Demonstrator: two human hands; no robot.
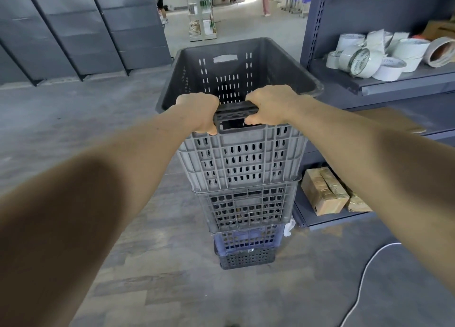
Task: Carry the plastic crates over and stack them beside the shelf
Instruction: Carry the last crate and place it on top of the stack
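**Seating the top crate on the stack beside the shelf.** Both hands grip the near rim of the grey top crate [241, 159] at its handle. The left hand [199, 112] curls over the rim on one side of the handle slot and the right hand [270, 105] on the other, with fingers wrapped under the lip. The top crate sits on, or just above, a second grey crate [246, 208]; whether it is fully nested cannot be told from this angle. Below come a blue crate [246, 238] and a black crate [246, 259], which stands on the floor. The stack stands just beside the shelf [406, 81], close to its end post.

*Doing the step well:* keep the rim level and line up the top crate's corners with the crate beneath. Lower it straight and let go only once it rests evenly, as a tall stack held at one side may tip.

*Contents:* the top crate looks empty. Dark shapes show through the slots of the lower crates but cannot be identified. Rolls of white tape [389, 68] lie on the shelf, and cardboard boxes [322, 191] sit on its bottom board.
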